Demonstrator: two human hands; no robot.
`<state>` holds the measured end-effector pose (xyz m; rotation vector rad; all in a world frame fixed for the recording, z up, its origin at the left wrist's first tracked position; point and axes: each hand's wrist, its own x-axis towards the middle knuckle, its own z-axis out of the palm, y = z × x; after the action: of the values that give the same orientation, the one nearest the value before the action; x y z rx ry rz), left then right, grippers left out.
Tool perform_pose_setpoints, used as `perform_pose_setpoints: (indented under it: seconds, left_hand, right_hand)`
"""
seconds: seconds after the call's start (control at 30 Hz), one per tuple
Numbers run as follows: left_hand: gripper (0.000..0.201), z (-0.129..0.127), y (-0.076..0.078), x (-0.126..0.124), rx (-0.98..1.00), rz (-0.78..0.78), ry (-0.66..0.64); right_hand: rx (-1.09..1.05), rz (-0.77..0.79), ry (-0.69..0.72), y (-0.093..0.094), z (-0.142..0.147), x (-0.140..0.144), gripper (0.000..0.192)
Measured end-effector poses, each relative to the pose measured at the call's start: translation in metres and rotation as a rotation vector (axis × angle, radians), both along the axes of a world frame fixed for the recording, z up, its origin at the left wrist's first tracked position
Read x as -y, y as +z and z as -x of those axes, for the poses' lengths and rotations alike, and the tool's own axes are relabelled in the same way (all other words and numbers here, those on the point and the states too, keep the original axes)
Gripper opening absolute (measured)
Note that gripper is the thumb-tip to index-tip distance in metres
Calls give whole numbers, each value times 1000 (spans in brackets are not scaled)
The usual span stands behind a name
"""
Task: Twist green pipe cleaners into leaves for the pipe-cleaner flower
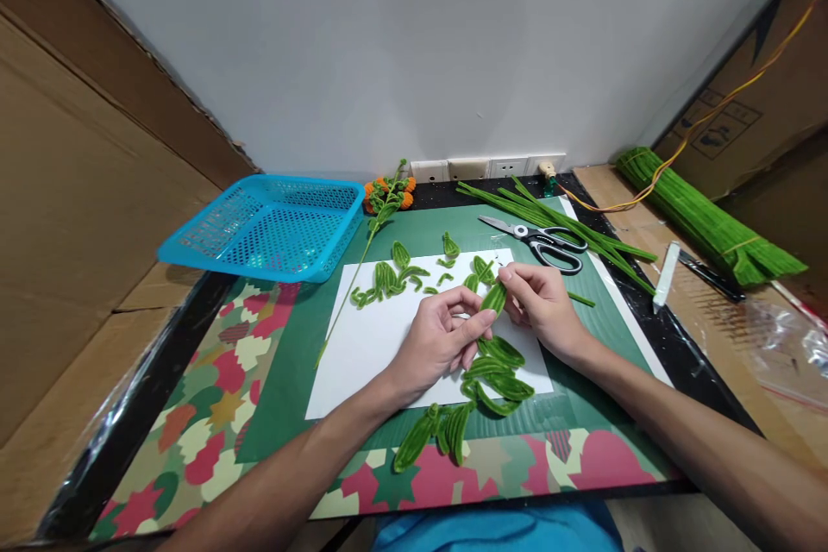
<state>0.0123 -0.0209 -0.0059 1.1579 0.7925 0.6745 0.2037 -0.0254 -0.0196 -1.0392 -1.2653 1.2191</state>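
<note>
Between my two hands is a green pipe-cleaner leaf, held above the white paper. My left hand pinches its lower end between thumb and fingers. At the upper end, the closed thumb and fingers of my right hand grip the leaf's tip. Below my hands lie several larger green leaves, some overlapping, with another leaf cluster nearer the front edge. Smaller leaves and curled bits are scattered to the left. Just behind my fingers rests a small leaf, partly overlapped.
A blue plastic basket stands at the back left, near an orange-flowered stem. Scissors lie beside loose green pipe cleaners. Farther right are a white pen-like tool, a black tool and a green pipe-cleaner bundle.
</note>
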Motion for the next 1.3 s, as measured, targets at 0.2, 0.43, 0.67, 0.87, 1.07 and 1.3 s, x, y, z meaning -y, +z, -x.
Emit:
perform_pose_setpoints:
  seconds: [0.2, 0.43, 0.67, 0.87, 1.07, 1.3]
  left_hand:
    - [39, 2, 1, -2, 65, 29, -44]
    - [41, -2, 2, -1, 22, 4, -18]
    - [45, -2, 2, -1, -11, -6, 31]
    - [40, -1, 4, -3, 19, 4, -36]
    - [44, 0, 2, -1, 7, 18, -44]
    - [34, 1, 2, 0, -23, -44, -25]
  right_hand:
    - [-62, -6, -44, -1, -1, -1, 53]
    - [43, -72, -59, 4, 0, 1, 56]
    - [50, -24, 6, 10, -4, 0, 54]
    - [-57, 28, 25, 9, -5, -2, 53]
    - [0, 13, 58, 8, -4, 0, 51]
    - [-371, 355, 291, 9, -4, -1, 46]
